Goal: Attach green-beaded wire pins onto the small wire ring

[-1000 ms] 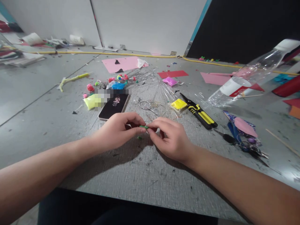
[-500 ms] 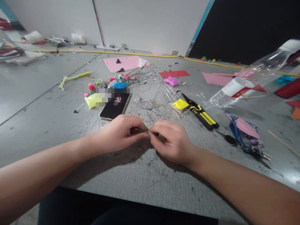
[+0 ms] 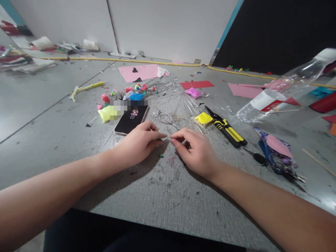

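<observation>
My left hand [image 3: 143, 141] is just above the grey table, its index finger and thumb parted, with nothing visible between them. A small green piece [image 3: 161, 155], perhaps clay, lies on the table below those fingertips. Close by on the right, my right hand [image 3: 193, 150] has thumb and index finger pressed together; whatever they pinch is too small to name. The two hands are apart by a narrow gap. Beyond them lies a loop of thin wire [image 3: 166, 119]. A phone [image 3: 132, 119] with a lit picture on its screen is behind my left hand.
Black-and-yellow pliers [image 3: 228, 131] lie right of a yellow clay packet [image 3: 204, 118]. A clear plastic bottle [image 3: 273, 99] leans at the right, behind a bunch of keys [image 3: 285, 168]. Thin clear sticks [image 3: 187, 101], clay packets and pink paper [image 3: 141, 72] spread across the back.
My hands have separated slightly; before, their fingertips met around a small green piece. The left finger and thumb have opened, and a green piece now shows on the table.
</observation>
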`<control>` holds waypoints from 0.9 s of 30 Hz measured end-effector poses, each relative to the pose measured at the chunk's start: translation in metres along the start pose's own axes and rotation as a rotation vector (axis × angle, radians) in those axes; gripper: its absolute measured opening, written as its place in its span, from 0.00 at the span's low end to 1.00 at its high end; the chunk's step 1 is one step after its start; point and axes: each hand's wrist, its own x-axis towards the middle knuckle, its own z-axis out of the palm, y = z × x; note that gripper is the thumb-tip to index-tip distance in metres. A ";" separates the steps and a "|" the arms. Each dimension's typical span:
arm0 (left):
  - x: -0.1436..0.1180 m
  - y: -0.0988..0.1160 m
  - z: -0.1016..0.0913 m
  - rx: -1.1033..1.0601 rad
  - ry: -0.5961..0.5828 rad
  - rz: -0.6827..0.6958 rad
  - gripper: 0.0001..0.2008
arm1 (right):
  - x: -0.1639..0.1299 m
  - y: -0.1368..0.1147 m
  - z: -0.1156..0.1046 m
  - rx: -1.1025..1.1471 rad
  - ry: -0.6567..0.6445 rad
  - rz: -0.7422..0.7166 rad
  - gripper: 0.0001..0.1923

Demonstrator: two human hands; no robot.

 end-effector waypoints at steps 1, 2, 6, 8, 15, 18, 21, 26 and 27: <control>0.000 -0.001 0.000 0.005 -0.007 0.008 0.15 | 0.000 0.000 0.001 0.007 -0.009 -0.001 0.04; 0.000 -0.001 0.000 0.006 -0.014 0.014 0.16 | -0.001 -0.001 0.001 0.017 -0.017 0.000 0.03; 0.000 0.002 -0.002 -0.007 -0.050 0.002 0.16 | -0.001 -0.002 0.001 0.054 -0.041 0.007 0.07; 0.000 0.004 -0.004 -0.019 -0.055 -0.019 0.15 | -0.001 -0.002 0.001 0.050 -0.038 -0.014 0.07; -0.004 0.017 -0.011 -0.089 0.123 -0.048 0.12 | -0.003 0.000 0.001 0.019 0.027 -0.101 0.09; -0.004 0.024 -0.015 -0.248 0.116 -0.118 0.10 | -0.004 -0.004 -0.001 0.016 0.070 -0.137 0.06; -0.004 0.031 -0.019 -0.511 -0.039 -0.268 0.10 | -0.006 -0.013 -0.002 0.069 0.082 -0.187 0.03; -0.007 0.040 -0.024 -0.821 -0.289 -0.404 0.11 | -0.011 -0.024 -0.002 0.122 0.088 -0.270 0.08; -0.008 0.041 -0.024 -0.861 -0.314 -0.419 0.11 | -0.012 -0.025 -0.001 0.133 0.082 -0.274 0.09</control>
